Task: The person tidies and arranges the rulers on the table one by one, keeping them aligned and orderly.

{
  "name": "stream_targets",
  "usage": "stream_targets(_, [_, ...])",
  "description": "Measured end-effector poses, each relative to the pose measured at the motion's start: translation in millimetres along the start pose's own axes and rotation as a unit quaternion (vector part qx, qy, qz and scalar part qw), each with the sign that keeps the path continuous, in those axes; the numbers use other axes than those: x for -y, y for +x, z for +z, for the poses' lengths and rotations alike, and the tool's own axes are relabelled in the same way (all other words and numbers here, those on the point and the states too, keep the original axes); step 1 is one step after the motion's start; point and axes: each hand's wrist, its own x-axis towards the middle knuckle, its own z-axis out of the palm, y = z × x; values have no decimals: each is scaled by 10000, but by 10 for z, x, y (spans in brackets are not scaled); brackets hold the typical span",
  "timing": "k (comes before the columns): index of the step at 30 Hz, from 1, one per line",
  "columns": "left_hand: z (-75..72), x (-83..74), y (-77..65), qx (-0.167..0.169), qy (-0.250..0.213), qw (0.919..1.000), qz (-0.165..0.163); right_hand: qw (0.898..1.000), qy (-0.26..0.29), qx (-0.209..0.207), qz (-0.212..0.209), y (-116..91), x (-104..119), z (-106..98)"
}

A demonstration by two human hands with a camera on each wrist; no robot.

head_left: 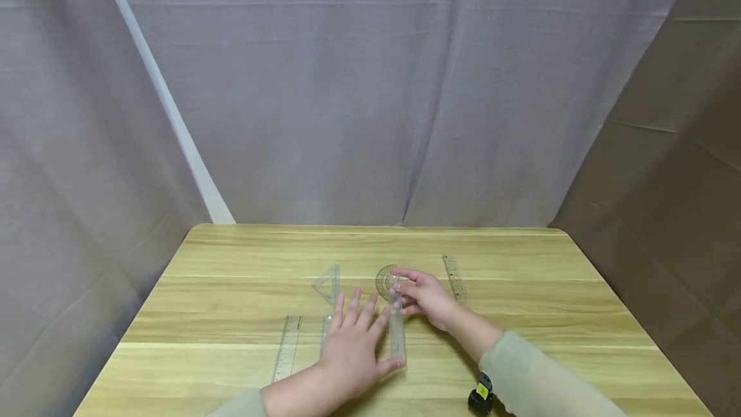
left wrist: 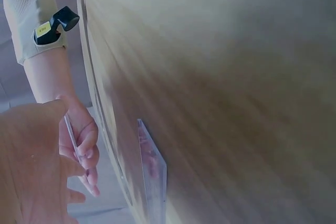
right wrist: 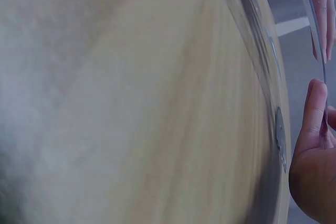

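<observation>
My right hand [head_left: 425,298] pinches a clear ruler [head_left: 397,336] near its far end, between thumb and fingers. In the left wrist view the ruler [left wrist: 72,135] shows as a thin edge, raised above the table. My left hand [head_left: 354,352] is spread with straight fingers, its thumb at the ruler's near end. Beyond the held ruler lies a clear protractor [head_left: 383,283], partly covered by the right fingers. Another clear piece [head_left: 325,327] peeks out from behind the left hand, mostly hidden.
On the wooden table [head_left: 191,314], a wide clear ruler [head_left: 286,349] lies left of my left hand. A clear set square [head_left: 336,285] sits farther back. Behind my right hand is a narrow clear ruler [head_left: 454,277]. Grey curtains [head_left: 301,114] enclose the table.
</observation>
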Motion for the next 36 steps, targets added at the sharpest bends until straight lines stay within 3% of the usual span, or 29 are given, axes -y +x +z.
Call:
stream_targets(15, [22, 67, -188, -107, -1, 9998, 196, 9996, -57, 257, 117, -41, -71, 177])
stream_targets(25, [-11, 121, -305, 99, -63, 9998, 163, 9992, -153, 282, 223, -55, -78, 330])
stream_targets(36, [14, 179, -412, 96, -87, 9997, 212, 9988, -164, 305, 339, -77, -102, 466])
